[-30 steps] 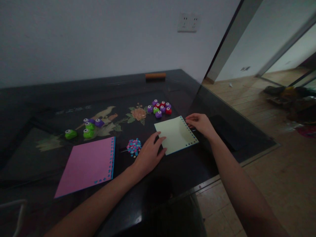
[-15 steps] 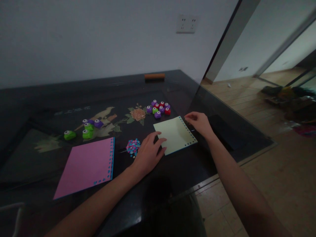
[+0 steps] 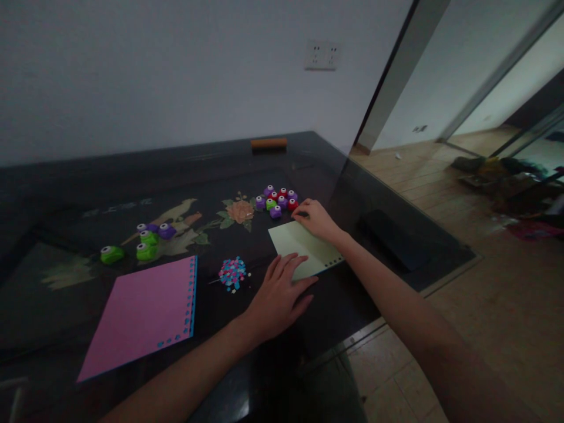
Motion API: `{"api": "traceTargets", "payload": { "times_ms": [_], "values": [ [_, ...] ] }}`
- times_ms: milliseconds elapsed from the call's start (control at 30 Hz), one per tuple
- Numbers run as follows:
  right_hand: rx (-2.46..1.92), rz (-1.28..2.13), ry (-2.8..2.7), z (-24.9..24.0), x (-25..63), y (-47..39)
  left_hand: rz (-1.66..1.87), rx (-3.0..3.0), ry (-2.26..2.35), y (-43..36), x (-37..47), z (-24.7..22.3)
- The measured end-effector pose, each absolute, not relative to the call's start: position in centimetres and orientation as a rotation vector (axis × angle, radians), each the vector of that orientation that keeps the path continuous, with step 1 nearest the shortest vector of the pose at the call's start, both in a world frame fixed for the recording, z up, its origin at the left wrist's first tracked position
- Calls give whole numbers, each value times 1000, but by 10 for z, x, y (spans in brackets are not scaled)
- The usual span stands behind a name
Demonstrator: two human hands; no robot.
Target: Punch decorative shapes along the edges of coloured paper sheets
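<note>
A pale yellow-green sheet of paper point(image 3: 296, 239) lies on the dark table, with small shapes punched along its near edge. My left hand point(image 3: 279, 294) rests at its near left corner, fingers spread, palm down. Over the far edge of the sheet is my right hand point(image 3: 316, 218), thumb and fingertips pinched together beside a red craft punch point(image 3: 292, 204). Whatever is between those fingertips is too small to make out. This red punch belongs to a cluster of purple, red and green punches. My right hand and forearm cover the right edge of the sheet.
A pink sheet point(image 3: 143, 311) with punched edges lies at left. Between the sheets sits a pile of blue, pink and white paper bits point(image 3: 232, 273). More punches, including a green punch point(image 3: 112, 254), stand behind it. A brown roll point(image 3: 268, 143) is near the wall.
My right hand has moved left from the sheet's right edge to its far edge, beside the punches. My left hand has slid slightly nearer to me. The view has shifted a little.
</note>
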State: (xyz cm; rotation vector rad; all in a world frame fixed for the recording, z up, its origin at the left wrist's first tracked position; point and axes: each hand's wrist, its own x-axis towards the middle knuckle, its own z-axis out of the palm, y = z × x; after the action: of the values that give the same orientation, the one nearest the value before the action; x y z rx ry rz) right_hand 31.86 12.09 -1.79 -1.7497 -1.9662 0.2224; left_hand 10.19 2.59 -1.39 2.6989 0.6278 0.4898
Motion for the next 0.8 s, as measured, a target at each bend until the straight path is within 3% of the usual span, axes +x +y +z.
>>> {"api": "traceTargets", "payload": {
  "times_ms": [800],
  "values": [
    [-1665, 239, -1993, -17, 339, 121, 423, 2708, 594, 18, 127, -8]
  ]
}}
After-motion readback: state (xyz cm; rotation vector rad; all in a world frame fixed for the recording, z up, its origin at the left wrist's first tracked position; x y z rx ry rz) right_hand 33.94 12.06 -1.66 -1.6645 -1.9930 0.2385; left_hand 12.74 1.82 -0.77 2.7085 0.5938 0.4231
